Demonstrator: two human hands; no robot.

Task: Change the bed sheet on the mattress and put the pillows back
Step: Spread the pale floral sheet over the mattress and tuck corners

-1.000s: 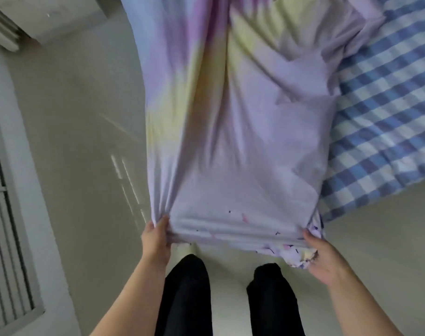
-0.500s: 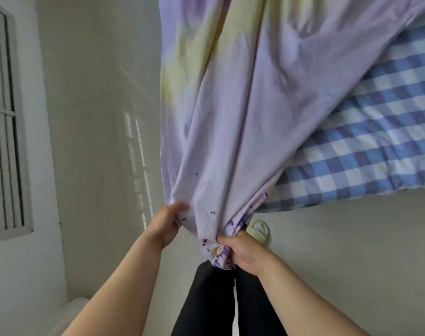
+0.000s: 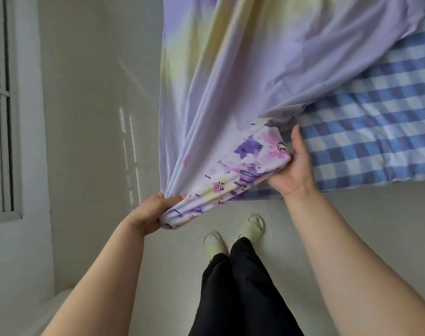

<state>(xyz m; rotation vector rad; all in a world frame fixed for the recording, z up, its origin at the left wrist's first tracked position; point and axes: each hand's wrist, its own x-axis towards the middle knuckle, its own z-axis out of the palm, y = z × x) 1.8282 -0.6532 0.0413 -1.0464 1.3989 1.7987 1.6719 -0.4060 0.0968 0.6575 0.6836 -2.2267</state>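
A lilac and pale yellow bed sheet (image 3: 243,76) hangs stretched from the top of the view down to my hands, its printed side showing in a bunched fold near the bottom. My left hand (image 3: 150,213) grips the gathered lower end of the sheet. My right hand (image 3: 295,166) holds the printed fold from the right, fingers partly spread along it, just above the corner of the mattress (image 3: 376,132), which wears a blue and white checked cover. No pillows are in view.
A pale tiled floor (image 3: 90,117) fills the left and bottom. A white wall with a barred window (image 3: 0,117) runs down the left edge. My legs in black trousers and light green slippers (image 3: 233,234) stand at the bed's foot.
The sheet's lower edge went from spread wide to bunched, then my right hand moved up and right onto the printed fold at the mattress corner. The camera tilted, revealing my slippers.
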